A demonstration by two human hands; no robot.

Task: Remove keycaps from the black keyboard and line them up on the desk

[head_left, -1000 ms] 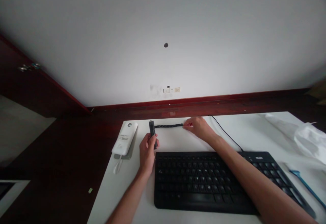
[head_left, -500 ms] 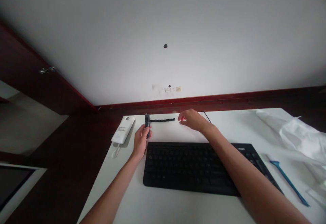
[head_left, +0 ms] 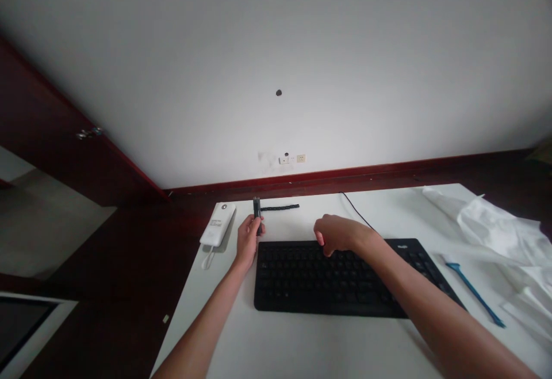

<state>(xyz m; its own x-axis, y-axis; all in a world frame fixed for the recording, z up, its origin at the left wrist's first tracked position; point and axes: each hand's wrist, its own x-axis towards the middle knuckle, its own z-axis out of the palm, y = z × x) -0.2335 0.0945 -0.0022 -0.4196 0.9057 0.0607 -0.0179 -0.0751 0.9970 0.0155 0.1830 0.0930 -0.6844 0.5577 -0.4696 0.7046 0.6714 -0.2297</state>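
Note:
My left hand (head_left: 247,240) is closed around a slim black bar-shaped object (head_left: 257,208), which points away from me at the keyboard's far left corner. From beside its upper end, a thin row of small black pieces (head_left: 280,207) runs rightward on the table. A black keyboard (head_left: 328,293) lies in front of me. Over its far edge is my right hand (head_left: 338,233), fingers curled down in a pinch; what they hold, if anything, is hidden.
On the white table (head_left: 233,344), a white pouch-like item with a strap (head_left: 218,224) lies at left. A blue-handled brush (head_left: 474,294) and crumpled white plastic (head_left: 487,218) are on the right. A black cable (head_left: 356,209) runs off the back edge.
My right hand has come back from beside the row of black pieces to the keyboard's far edge, its fingers curling more. My left hand keeps its hold. The camera view has shifted slightly.

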